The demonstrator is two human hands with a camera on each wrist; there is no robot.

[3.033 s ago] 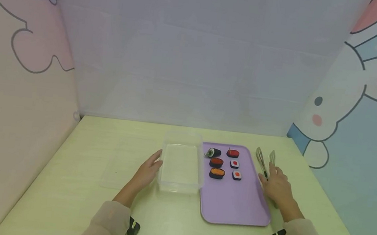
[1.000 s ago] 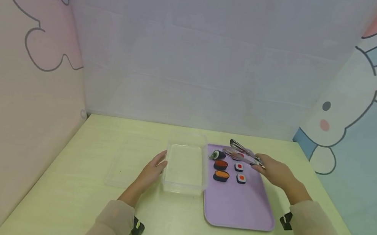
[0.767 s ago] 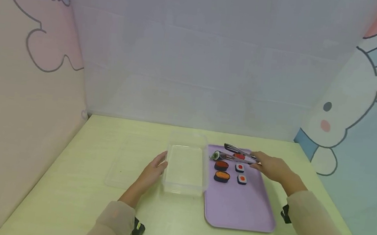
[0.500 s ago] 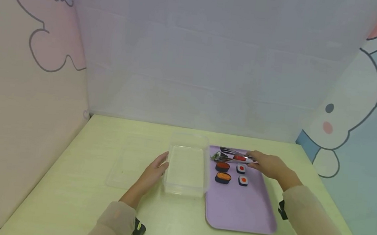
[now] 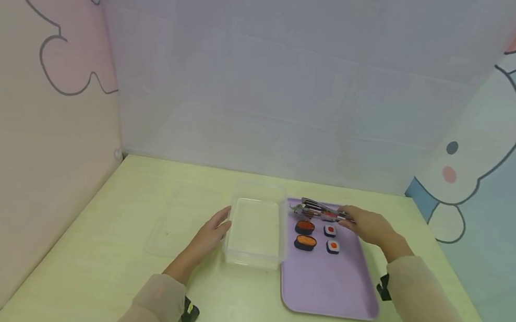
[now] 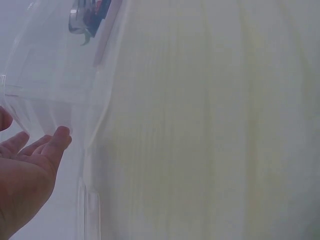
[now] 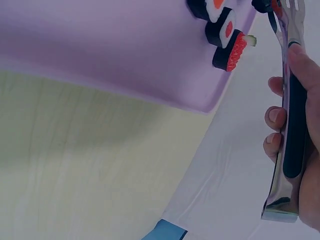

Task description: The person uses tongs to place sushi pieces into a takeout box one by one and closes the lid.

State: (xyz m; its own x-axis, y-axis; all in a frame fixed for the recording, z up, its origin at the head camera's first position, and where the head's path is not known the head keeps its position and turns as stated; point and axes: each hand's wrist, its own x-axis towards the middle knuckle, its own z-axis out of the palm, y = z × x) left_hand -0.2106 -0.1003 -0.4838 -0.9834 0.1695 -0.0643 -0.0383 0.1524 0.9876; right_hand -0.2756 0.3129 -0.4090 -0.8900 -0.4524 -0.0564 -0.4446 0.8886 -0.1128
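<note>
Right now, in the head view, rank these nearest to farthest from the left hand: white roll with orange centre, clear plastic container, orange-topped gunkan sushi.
From the left hand:
1. Clear plastic container, right at its fingers.
2. Orange-topped gunkan sushi, left part of the purple tray.
3. White roll with orange centre, right of that sushi.

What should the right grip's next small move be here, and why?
Probably lift the green-ended sushi roll with the tongs toward the clear container: the right grip holds the tongs, tips at that roll, and the container stands beside the purple tray, the left grip at its side. Whether the tongs pinch firmly isn't clear.
</note>
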